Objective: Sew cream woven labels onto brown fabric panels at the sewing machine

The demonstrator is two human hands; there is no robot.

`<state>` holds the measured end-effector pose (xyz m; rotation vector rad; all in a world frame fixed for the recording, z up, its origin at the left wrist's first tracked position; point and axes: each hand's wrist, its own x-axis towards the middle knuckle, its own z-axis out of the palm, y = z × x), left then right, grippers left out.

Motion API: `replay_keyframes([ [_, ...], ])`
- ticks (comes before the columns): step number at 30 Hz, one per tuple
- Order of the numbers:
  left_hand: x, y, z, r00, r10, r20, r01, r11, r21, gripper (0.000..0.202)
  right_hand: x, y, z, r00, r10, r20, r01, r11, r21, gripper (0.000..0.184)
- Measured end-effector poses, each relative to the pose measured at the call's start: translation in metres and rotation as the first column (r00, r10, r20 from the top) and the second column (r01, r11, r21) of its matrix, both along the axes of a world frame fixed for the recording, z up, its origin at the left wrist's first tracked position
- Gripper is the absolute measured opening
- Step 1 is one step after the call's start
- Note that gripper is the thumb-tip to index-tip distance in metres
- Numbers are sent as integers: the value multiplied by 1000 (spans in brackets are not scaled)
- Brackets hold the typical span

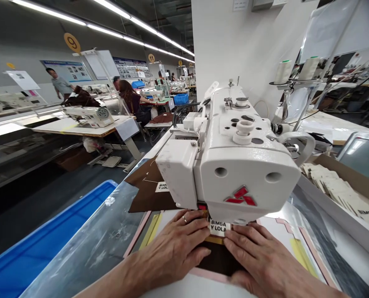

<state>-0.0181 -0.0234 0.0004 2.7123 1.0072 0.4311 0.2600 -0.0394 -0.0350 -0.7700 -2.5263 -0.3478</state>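
Observation:
A white sewing machine (249, 174) stands directly in front of me, its head over the work. Under it lies a dark brown piece of material (220, 258) with a white "BIMBA Y LOLA" label (221, 227) on top. Flat on the left side of the piece rests my left hand (181, 242), fingers stretched out beside the label, a ring on one finger. My right hand (257, 248) presses down at the label's right edge, its fingers also extended. The needle area is mostly hidden by the machine head.
Left of the machine lies another brown piece (149, 198) with a similar label. A cardboard box (330, 163) at right holds several loose labels. A blue bin (57, 236) stands at lower left. Thread cones (283, 72) sit behind. Other people and sewing stations are farther back.

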Motion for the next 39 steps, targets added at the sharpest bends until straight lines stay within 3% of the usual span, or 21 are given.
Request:
replay_keyframes([
  [3, 2, 0, -1, 1000, -17, -17, 18, 1000, 8, 27, 0, 1, -2, 998, 29, -55, -27, 999, 32, 41],
  [12, 18, 2, -2, 991, -58, -122, 47, 995, -85, 38, -3, 3, -3, 996, 17, -91, -10, 997, 78, 45],
  [16, -7, -12, -1, 986, -90, -139, 91, 996, -2, 54, 0, 2, -6, 997, 28, -73, -21, 995, 101, 41],
  [20, -38, -26, -3, 983, -50, -178, 67, 994, 90, 51, 5, 4, -6, 998, 51, -32, -48, 995, 90, 36],
  [24, -48, -30, -7, 982, -17, -188, 41, 991, 124, 49, 4, 4, -5, 998, 45, -37, -41, 994, 102, 35],
  [34, -36, -21, -4, 980, -59, -192, 76, 994, 82, 44, 1, 4, -4, 995, 42, -93, -33, 995, 91, 35],
  [39, -8, -2, 6, 996, -81, -37, 84, 994, 73, 34, -2, 3, -2, 994, 39, -99, -31, 996, 83, 35],
])
